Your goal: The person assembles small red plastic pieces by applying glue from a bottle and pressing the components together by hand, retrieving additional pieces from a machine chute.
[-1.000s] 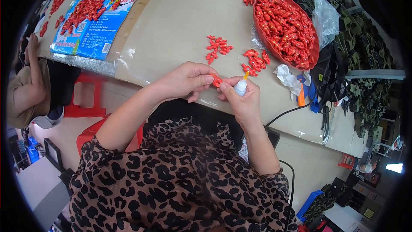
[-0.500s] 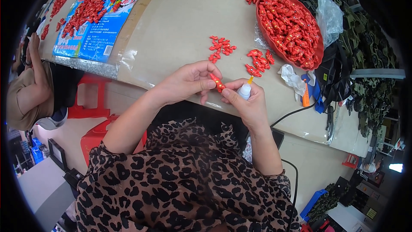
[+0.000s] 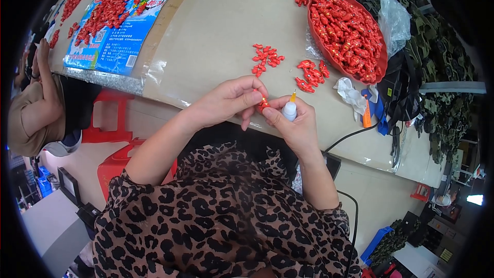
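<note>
Left hand (image 3: 230, 100) pinches red piece (image 3: 263, 105); right hand (image 3: 294, 123) grips glue bottle (image 3: 289, 109)

We are sitting at a long beige bench (image 3: 216, 31) running across the room. Red stools (image 3: 105, 118) are standing under its near edge on a pale floor (image 3: 51, 226). A black cable (image 3: 355, 134) is trailing off the bench. Blue crates (image 3: 378, 242) are sitting low at the right.

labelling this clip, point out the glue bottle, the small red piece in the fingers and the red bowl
glue bottle (image 3: 289, 111), head view, on its white body
small red piece (image 3: 263, 104), head view, on its middle
red bowl (image 3: 314, 36), head view, on its left rim
</note>
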Motion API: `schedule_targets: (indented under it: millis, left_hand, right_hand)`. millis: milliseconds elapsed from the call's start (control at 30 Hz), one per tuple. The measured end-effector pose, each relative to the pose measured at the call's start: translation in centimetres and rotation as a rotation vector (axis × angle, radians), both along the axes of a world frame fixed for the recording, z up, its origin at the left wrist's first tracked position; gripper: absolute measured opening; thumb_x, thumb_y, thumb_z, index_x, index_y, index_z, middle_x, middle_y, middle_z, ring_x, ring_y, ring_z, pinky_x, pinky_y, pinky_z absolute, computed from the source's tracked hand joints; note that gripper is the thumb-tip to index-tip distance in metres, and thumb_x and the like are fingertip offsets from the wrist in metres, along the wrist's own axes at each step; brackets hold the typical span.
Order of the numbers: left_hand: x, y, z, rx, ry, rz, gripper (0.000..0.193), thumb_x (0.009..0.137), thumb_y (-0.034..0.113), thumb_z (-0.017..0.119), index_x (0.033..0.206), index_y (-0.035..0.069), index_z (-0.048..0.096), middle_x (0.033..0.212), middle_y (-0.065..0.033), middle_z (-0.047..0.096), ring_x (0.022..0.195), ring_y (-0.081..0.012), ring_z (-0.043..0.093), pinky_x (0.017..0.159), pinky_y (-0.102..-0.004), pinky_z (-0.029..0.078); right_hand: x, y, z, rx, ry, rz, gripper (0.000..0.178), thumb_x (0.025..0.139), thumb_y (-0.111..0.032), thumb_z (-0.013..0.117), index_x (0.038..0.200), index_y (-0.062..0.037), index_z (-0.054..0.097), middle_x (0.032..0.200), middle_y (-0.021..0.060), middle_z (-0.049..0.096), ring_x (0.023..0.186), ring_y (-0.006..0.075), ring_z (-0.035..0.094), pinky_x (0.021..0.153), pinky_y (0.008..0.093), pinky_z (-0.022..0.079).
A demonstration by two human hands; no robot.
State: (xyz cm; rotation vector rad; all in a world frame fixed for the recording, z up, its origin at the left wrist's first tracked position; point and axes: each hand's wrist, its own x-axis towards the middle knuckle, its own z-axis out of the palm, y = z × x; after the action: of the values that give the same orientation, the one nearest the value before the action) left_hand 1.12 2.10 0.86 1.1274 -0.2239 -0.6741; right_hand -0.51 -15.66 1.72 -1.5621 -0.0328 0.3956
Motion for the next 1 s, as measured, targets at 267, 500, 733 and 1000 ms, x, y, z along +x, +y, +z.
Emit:
schedule_targets:
  millis: [267, 500, 733, 1000]
  left_hand:
    - [-0.5, -0.4, 1.3, 0.234, -0.024, -0.044, 0.021, 0.090, 0.026, 0.039, 0.084, 0.005, 0.044, 0.067, -0.0007, 0.045, 0.050, -0.0033, 0.041, 0.039, -0.0156, 0.034]
    - [-0.4, -0.6, 0.7, 0.226, -0.061, -0.019, 0.023, 0.090, 0.029, 0.038, 0.083, 0.008, 0.044, 0.064, 0.0017, 0.041, 0.053, -0.0029, 0.036, 0.041, -0.0150, 0.029]
    - [0.8, -0.4, 0.7, 0.223, 0.020, -0.156, 0.030, 0.089, 0.037, 0.038, 0.081, 0.008, 0.045, 0.062, 0.0018, 0.040, 0.052, -0.0033, 0.035, 0.041, -0.0156, 0.028]
    - [1.5, -0.5, 0.7, 0.164, 0.109, -0.255, 0.034, 0.087, 0.041, 0.037, 0.081, 0.008, 0.045, 0.059, 0.0004, 0.040, 0.043, -0.0033, 0.028, 0.036, -0.0164, 0.019]
  right_hand:
    - [-0.2, -0.1, 0.1, 0.037, -0.032, 0.005, 0.011, 0.075, -0.007, 0.063, 0.081, 0.0001, 0.057, 0.070, 0.0006, 0.057, 0.063, 0.0041, 0.050, 0.056, 0.0178, 0.041]
    - [-0.3, -0.1, 0.0, -0.011, -0.081, 0.026, 0.011, 0.075, -0.006, 0.062, 0.081, 0.0003, 0.057, 0.071, 0.0008, 0.057, 0.065, 0.0046, 0.050, 0.057, 0.0183, 0.041]
    - [0.0, -0.4, -0.2, 0.084, -0.046, 0.049, 0.009, 0.075, -0.006, 0.062, 0.080, 0.0001, 0.056, 0.069, 0.0000, 0.055, 0.062, 0.0031, 0.048, 0.054, 0.0169, 0.039]
    - [0.0, -0.8, -0.5, 0.122, -0.024, 0.059, 0.011, 0.075, -0.008, 0.062, 0.079, -0.0002, 0.055, 0.069, -0.0007, 0.055, 0.061, 0.0027, 0.046, 0.052, 0.0166, 0.038]
